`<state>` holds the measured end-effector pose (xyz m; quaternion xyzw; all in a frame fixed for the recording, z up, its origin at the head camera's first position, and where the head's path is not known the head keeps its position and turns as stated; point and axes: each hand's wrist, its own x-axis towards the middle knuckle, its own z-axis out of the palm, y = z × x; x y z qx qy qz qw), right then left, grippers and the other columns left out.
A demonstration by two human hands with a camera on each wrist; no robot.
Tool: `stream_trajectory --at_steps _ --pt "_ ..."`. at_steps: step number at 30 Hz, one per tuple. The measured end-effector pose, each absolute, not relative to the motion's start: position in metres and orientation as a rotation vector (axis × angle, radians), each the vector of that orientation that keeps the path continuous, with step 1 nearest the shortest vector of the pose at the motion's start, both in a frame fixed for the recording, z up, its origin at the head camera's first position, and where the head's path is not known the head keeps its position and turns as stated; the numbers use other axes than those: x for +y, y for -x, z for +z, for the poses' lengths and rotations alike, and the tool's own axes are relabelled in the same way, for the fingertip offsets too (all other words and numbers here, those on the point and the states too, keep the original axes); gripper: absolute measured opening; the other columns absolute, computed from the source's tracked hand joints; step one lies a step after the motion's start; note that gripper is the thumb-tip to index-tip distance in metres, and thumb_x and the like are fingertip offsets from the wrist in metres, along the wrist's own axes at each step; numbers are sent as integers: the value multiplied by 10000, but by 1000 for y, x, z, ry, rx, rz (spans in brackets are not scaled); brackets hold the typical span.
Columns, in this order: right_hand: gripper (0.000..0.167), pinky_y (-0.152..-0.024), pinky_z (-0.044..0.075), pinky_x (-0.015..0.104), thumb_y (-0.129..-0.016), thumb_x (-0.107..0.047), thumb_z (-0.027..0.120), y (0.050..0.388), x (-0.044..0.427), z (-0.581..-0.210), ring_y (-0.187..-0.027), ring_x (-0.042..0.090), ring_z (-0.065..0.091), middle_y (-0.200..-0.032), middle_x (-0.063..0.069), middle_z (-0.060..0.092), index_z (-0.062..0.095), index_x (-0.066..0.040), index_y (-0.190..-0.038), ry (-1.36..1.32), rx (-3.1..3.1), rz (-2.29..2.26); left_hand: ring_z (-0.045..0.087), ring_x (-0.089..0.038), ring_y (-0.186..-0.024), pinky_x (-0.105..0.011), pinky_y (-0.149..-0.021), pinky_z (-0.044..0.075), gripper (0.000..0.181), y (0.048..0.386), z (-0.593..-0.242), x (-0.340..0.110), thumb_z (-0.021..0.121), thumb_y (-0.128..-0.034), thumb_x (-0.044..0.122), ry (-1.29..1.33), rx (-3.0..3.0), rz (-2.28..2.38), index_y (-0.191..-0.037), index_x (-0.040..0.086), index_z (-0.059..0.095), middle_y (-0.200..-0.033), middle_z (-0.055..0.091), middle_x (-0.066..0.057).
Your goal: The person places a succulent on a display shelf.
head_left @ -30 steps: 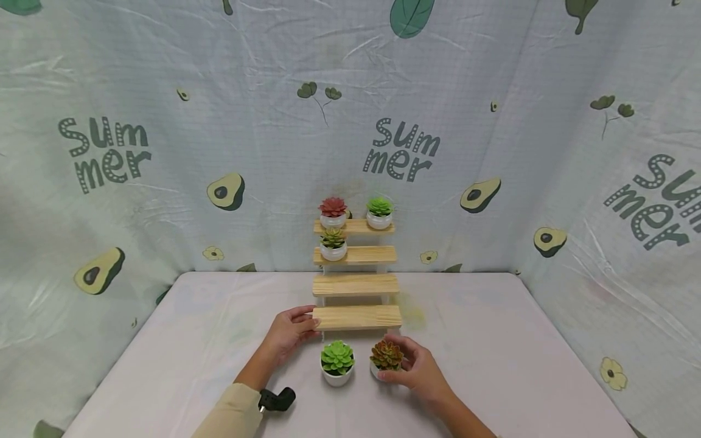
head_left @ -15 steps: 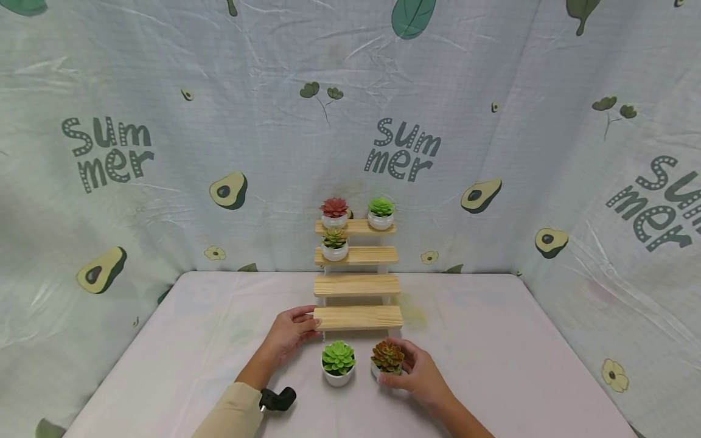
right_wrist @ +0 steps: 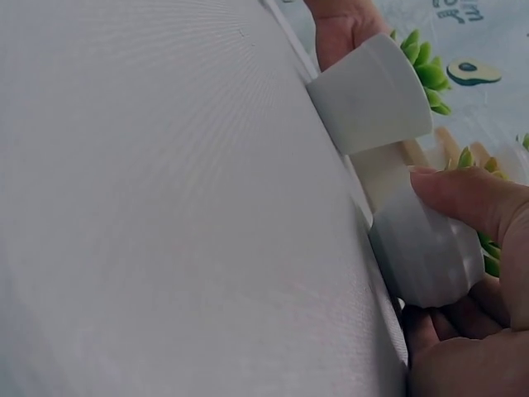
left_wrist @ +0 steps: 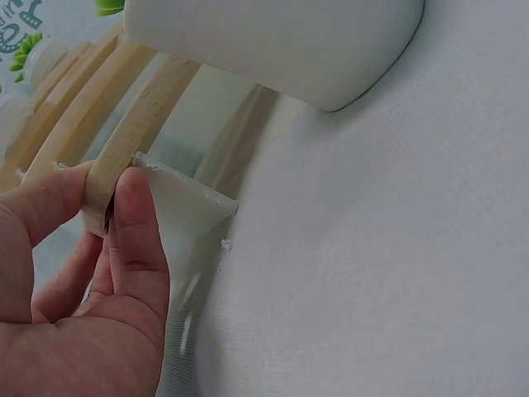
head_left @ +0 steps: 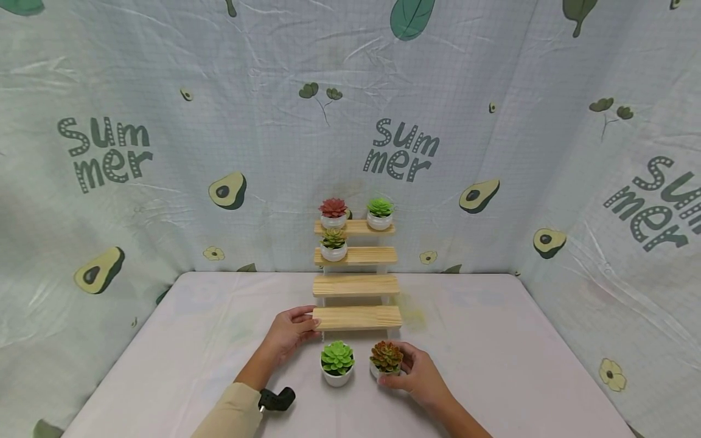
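Note:
A stepped wooden shelf stand (head_left: 357, 317) stands mid-table on clear side supports. My left hand (head_left: 291, 333) pinches the left end of its lowest board; in the left wrist view, thumb and fingers clasp the board end (left_wrist: 116, 169). My right hand (head_left: 418, 372) holds a white pot with a reddish-brown succulent (head_left: 386, 356), in front of the stand's right side. In the right wrist view, thumb and fingers wrap the ribbed white pot (right_wrist: 430, 248), which sits on the table. Left of it stands a smooth white pot with a bright green succulent (head_left: 337, 359), touched by neither hand.
On the top board are a red succulent (head_left: 333, 210) at left and a green succulent (head_left: 380, 210) at right. A yellow-green succulent (head_left: 333, 242) sits at the left of the second board. A patterned cloth (head_left: 285, 152) hangs behind the white table (head_left: 482, 340).
Very little differs. My right hand's fingers have shifted slightly around the brown succulent's pot, which stays in place. My left hand keeps its hold on the lowest board.

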<state>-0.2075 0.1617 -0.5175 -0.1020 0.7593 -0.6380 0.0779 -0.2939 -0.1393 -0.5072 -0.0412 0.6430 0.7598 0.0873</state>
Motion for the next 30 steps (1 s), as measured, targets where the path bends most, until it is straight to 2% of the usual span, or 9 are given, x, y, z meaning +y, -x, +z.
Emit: stream_trajectory --at_steps 12,22,30 --pt "724 -998 529 172 -774 -88 897 207 161 -516 -1270 280 621 -1391 227 604 553 58 -1395 319 2267 -1893 692 -159 -837 -277 -730 638 477 294 -507 -141 664 -938 -81 128 1907 2263 -1396 -99 533 -1008 677 -106" --pt "721 -977 543 178 -773 -79 896 209 165 -517 -1264 319 633 -1386 231 608 556 62 -1394 337 2239 -1919 693 -170 -852 -299 -748 644 490 294 -507 -141 672 -937 -73 121 1918 2254 -1403 -103 525 -1037 677 -124" --pt "720 -952 550 172 -763 -65 898 210 164 -517 -1227 275 659 -1356 239 628 558 74 -1383 329 2239 -1937 694 -167 -850 -292 -747 644 471 295 -508 -140 666 -933 -83 127 1919 2247 -1388 -97 543 -1032 671 -124"
